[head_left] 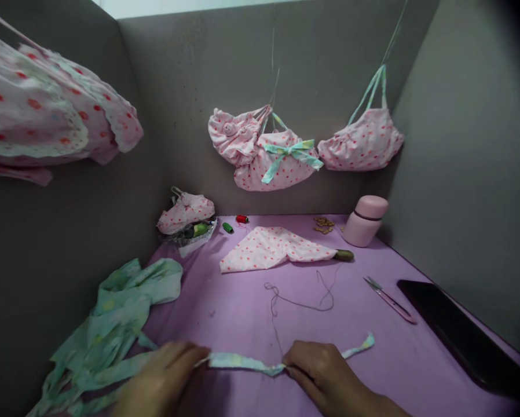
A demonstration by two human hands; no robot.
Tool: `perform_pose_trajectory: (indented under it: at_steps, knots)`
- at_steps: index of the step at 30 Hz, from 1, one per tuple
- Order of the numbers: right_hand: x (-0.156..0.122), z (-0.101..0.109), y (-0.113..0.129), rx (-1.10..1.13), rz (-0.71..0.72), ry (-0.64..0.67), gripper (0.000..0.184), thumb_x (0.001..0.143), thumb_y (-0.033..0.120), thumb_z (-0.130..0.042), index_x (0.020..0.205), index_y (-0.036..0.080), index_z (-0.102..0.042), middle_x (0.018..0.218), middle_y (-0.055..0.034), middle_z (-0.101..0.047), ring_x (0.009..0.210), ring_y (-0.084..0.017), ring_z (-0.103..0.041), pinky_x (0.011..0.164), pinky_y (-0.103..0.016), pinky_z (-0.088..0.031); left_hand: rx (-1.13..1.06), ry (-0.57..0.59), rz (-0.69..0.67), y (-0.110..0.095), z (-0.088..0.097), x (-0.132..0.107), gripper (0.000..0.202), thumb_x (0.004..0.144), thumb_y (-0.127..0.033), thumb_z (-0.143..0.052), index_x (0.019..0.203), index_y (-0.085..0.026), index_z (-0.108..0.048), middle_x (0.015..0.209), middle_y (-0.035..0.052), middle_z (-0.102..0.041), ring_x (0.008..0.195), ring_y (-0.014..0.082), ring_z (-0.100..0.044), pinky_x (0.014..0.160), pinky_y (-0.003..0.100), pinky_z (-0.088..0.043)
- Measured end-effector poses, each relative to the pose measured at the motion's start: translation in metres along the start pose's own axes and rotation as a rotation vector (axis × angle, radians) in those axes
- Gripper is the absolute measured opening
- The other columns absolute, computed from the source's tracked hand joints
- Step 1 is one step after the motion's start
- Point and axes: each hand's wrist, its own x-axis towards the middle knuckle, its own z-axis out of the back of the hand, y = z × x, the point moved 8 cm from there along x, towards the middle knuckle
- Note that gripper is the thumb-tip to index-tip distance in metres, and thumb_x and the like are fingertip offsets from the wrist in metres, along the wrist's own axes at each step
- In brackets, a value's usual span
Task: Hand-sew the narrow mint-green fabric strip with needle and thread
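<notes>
My left hand (164,376) and my right hand (321,370) pinch a narrow strip of mint floral fabric (242,362) near the front of the purple table top (242,313), holding it stretched between them. The strip's far end sticks out past my right hand. Beside my left hand lies a heap of matching mint fabric strips (116,307). A loose length of dark thread (299,304) curls on the table just beyond my hands.
A pink polka-dot cloth (273,249) lies mid-table. Thread snips (390,300) and a black tablet (460,330) lie at right. Behind are a pink flask (364,220), green (227,227) and red (242,219) spools. Pink polka-dot bags (359,142) hang from the grey wall.
</notes>
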Motion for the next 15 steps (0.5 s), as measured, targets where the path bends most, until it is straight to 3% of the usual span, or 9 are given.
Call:
perform_pose_trajectory:
  at_steps: [2, 5, 9, 15]
  knots:
    - [0.0, 0.001, 0.003, -0.035, 0.003, 0.004, 0.02, 0.089, 0.018, -0.044, 0.084, 0.019, -0.062, 0.076, -0.0023, -0.064, 0.068, -0.014, -0.059, 0.062, -0.022, -0.039, -0.001, 0.172, -0.043, -0.042, -0.031, 0.036, 0.02, 0.084, -0.015, -0.055, 0.097, -0.024, -0.068, 0.091, 0.0045, -0.07, 0.082, 0.0215, -0.066, 0.069, 0.03, -0.054]
    - [0.0, 0.004, 0.006, -0.045, 0.009, 0.019, 0.018, 0.087, 0.017, -0.046, 0.088, 0.018, -0.063, 0.079, -0.0035, -0.066, 0.071, -0.015, -0.06, 0.064, -0.022, -0.04, -0.01, 0.304, 0.043, -0.068, -0.061, 0.063, 0.014, 0.081, -0.016, -0.06, 0.087, -0.025, -0.07, 0.084, 0.0034, -0.07, 0.078, 0.0235, -0.065, 0.069, 0.035, -0.052]
    - [0.0, 0.008, 0.008, -0.02, 0.026, 0.046, 0.014, 0.082, 0.02, -0.055, 0.092, 0.017, -0.063, 0.08, -0.0038, -0.066, 0.07, -0.016, -0.061, 0.062, -0.023, -0.041, -0.073, 0.317, 0.062, -0.059, -0.075, 0.052, 0.008, 0.078, -0.016, -0.064, 0.084, -0.02, -0.068, 0.081, 0.0047, -0.068, 0.076, 0.0228, -0.065, 0.066, 0.033, -0.052]
    - [0.001, 0.008, -0.003, 0.083, -0.03, 0.013, 0.016, 0.086, 0.018, -0.047, 0.081, 0.018, -0.062, 0.074, -0.0014, -0.065, 0.065, -0.013, -0.059, 0.06, -0.02, -0.039, -0.163, 0.262, -0.115, -0.045, -0.082, 0.024, 0.014, 0.086, -0.011, -0.054, 0.081, -0.019, -0.065, 0.075, 0.0033, -0.067, 0.07, 0.0173, -0.065, 0.062, 0.024, -0.051]
